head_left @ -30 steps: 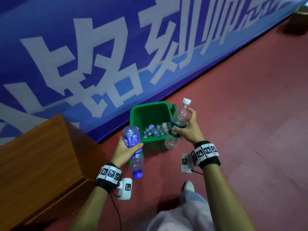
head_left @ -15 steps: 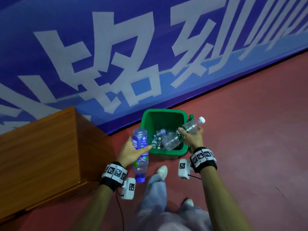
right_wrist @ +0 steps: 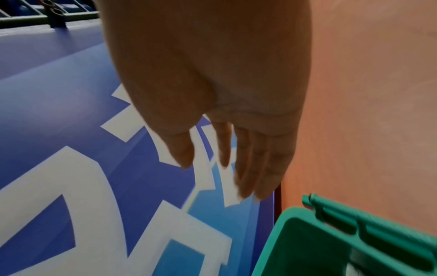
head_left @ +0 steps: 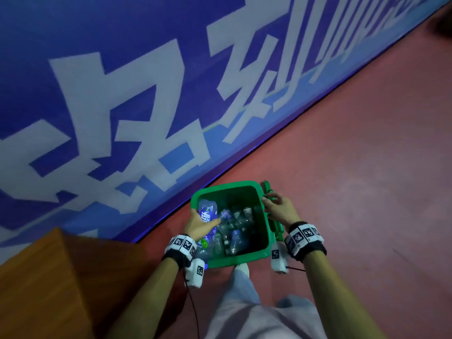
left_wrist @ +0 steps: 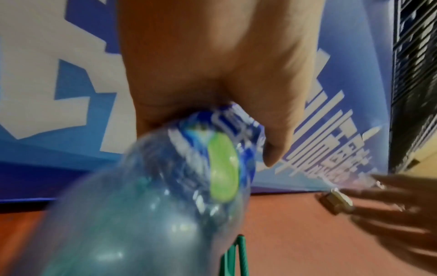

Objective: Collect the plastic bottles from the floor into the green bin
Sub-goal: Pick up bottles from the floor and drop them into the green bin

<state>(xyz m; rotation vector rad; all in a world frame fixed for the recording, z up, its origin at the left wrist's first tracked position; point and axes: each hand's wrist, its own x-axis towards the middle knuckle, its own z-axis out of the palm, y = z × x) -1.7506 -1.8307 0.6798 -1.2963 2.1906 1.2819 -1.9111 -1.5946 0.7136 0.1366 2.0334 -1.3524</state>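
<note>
Blue-label bottle (head_left: 207, 217) lower centre of head view, over left side of green bin (head_left: 227, 261); our left hand (head_left: 198, 225) wraps it, likely so drop lands inside. Bin already holds heap of clear bottles (head_left: 232, 231). Our right hand (head_left: 277, 208) right of rim, fingers spread and straight, holding nothing. We judge release comes next. Red floor (head_left: 354, 155) fills right; blue banner (head_left: 122, 94) upper left; wooden box (head_left: 49, 277) lower left.

The bin (head_left: 256, 256) stands on the floor (head_left: 354, 167) just before the banner wall (head_left: 122, 94), bottles (head_left: 232, 231) piled inside, the wooden cabinet (head_left: 44, 277) to its left, the person's shoe (head_left: 242, 268) at its near edge.
</note>
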